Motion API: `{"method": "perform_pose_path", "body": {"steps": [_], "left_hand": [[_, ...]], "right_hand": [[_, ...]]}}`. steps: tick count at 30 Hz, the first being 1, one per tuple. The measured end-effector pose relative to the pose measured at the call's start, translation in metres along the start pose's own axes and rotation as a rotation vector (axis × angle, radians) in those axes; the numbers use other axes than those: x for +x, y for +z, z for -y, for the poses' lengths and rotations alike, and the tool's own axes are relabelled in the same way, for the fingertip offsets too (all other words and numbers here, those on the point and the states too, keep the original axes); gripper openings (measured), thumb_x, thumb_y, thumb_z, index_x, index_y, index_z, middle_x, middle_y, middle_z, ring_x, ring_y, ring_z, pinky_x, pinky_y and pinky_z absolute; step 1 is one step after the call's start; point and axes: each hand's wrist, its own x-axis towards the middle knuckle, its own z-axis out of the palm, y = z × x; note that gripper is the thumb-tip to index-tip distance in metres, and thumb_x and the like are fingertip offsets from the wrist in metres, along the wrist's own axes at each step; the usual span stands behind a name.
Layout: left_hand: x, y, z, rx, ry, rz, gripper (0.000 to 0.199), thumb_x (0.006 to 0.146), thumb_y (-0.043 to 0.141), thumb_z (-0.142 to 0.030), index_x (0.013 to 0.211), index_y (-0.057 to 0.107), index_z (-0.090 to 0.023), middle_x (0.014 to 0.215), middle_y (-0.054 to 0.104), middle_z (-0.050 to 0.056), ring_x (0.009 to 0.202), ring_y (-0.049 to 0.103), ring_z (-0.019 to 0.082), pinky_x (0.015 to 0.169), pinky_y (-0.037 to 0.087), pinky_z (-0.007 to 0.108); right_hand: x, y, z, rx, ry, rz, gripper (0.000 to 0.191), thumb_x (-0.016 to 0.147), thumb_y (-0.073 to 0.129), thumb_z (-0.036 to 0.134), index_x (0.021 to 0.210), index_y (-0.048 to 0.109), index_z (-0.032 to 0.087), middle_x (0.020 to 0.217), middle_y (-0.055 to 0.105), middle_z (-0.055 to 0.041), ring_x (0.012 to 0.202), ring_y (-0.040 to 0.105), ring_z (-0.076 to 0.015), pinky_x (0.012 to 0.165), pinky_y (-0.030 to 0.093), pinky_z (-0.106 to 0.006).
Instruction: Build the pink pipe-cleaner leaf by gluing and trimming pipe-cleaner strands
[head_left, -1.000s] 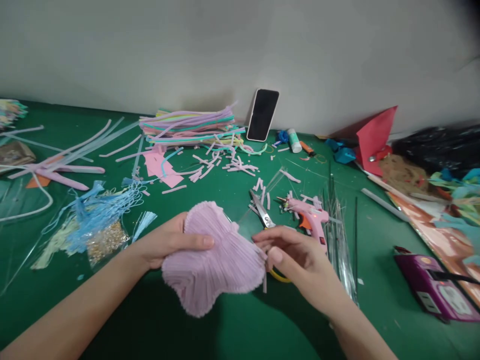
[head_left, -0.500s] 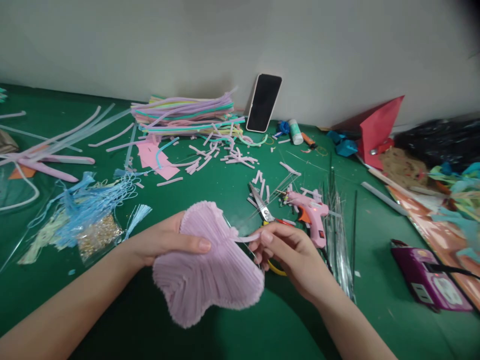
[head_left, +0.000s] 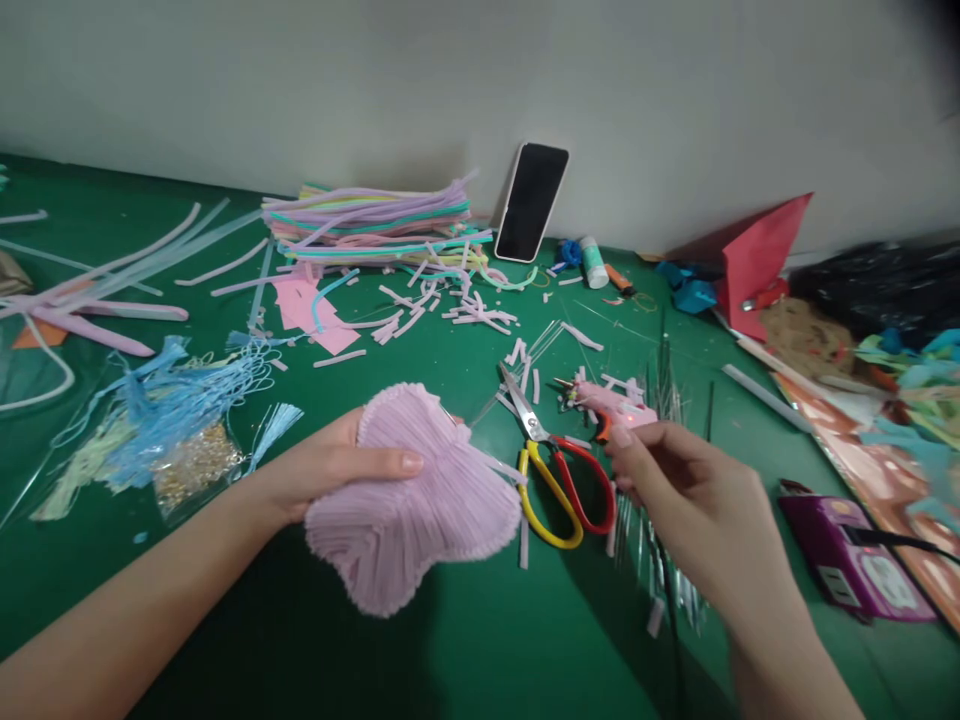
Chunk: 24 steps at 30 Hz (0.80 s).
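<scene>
My left hand (head_left: 345, 465) holds a pale lilac, pleated, butterfly-like piece (head_left: 409, 510) made of fuzzy stems, its thumb lying flat across the middle. A narrow lilac strip (head_left: 502, 468) sticks out from the piece's right side. My right hand (head_left: 675, 490) is at the pink hot glue gun (head_left: 619, 403), fingers curled round its handle, which they mostly hide. Between the hands lie scissors (head_left: 551, 450) with one red and one yellow handle, blades partly apart. Thin wires (head_left: 664, 560) lie under and beside my right hand.
Fuzzy stems (head_left: 367, 225) are heaped at the back beside a leaning phone (head_left: 532, 203). Cut stem bits (head_left: 480, 312) are scattered mid-table. Blue tassels (head_left: 165, 395) and a bag of gold beads (head_left: 199, 465) lie left. A purple box (head_left: 855, 560) with a cable lies right.
My right hand has let go of the lilac strip and moved right to the glue gun, uncovering the scissors' handles. My left hand still holds the pleated piece, which has tilted slightly.
</scene>
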Motion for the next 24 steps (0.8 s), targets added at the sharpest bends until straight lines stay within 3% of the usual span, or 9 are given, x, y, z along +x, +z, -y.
{"method": "perform_pose_path", "body": {"steps": [2,4,6,10,15,18,24], "left_hand": [[0.000,0.001,0.000,0.007,0.005,0.007,0.045,0.074,0.078,-0.023,0.116,0.064,-0.024,0.115,0.070,0.004,0.100,0.067,0.021,0.084,0.055,0.027],[-0.001,0.000,0.001,-0.001,-0.006,0.028,0.049,0.075,0.077,-0.021,0.121,0.062,-0.025,0.120,0.068,0.005,0.103,0.066,0.023,0.086,0.054,0.029],[-0.001,-0.003,0.002,-0.038,-0.029,0.077,0.052,0.073,0.077,-0.022,0.123,0.061,-0.025,0.119,0.068,0.006,0.103,0.066,0.025,0.086,0.054,0.031],[-0.004,-0.009,-0.001,-0.124,-0.078,0.134,0.047,0.070,0.077,-0.026,0.115,0.067,-0.022,0.112,0.071,0.008,0.097,0.067,0.026,0.084,0.054,0.032],[-0.002,-0.006,-0.004,-0.131,-0.061,0.114,0.037,0.073,0.074,-0.022,0.110,0.070,-0.021,0.106,0.072,0.007,0.092,0.067,0.022,0.080,0.054,0.027],[0.001,-0.005,-0.001,-0.132,-0.050,0.101,0.031,0.074,0.073,-0.018,0.105,0.072,-0.019,0.101,0.073,0.005,0.088,0.068,0.018,0.077,0.054,0.023],[0.004,-0.009,-0.006,0.006,-0.104,0.137,0.029,0.068,0.077,-0.021,0.097,0.076,-0.016,0.101,0.075,0.008,0.091,0.068,0.021,0.081,0.052,0.026]], "right_hand": [[-0.005,0.005,0.006,0.087,0.015,0.183,0.041,0.081,0.060,0.058,0.064,0.062,0.020,0.055,0.058,0.0001,0.050,0.053,-0.0122,0.045,0.042,-0.022],[-0.009,0.015,0.013,0.218,0.020,0.384,0.036,0.084,0.059,0.053,0.072,0.066,0.021,0.064,0.063,-0.0014,0.058,0.058,-0.0132,0.051,0.046,-0.022],[-0.012,0.025,0.017,0.314,0.015,0.469,0.031,0.086,0.059,0.050,0.077,0.068,0.021,0.072,0.066,-0.0024,0.066,0.061,-0.0142,0.060,0.050,-0.024],[-0.011,0.035,0.017,0.400,0.025,0.500,0.028,0.085,0.061,0.048,0.076,0.067,0.021,0.071,0.065,-0.0025,0.067,0.061,-0.0146,0.062,0.051,-0.025],[-0.011,0.038,0.014,0.449,0.058,0.566,0.024,0.086,0.063,0.043,0.079,0.068,0.021,0.070,0.063,-0.0011,0.063,0.057,-0.0124,0.057,0.048,-0.023],[-0.011,0.040,0.014,0.508,0.079,0.564,0.022,0.085,0.064,0.042,0.080,0.069,0.021,0.072,0.065,-0.0011,0.066,0.060,-0.0121,0.062,0.050,-0.023],[-0.010,0.043,0.011,0.536,0.124,0.567,0.023,0.085,0.064,0.043,0.081,0.070,0.021,0.073,0.069,-0.0017,0.070,0.065,-0.0128,0.065,0.053,-0.024]]}}
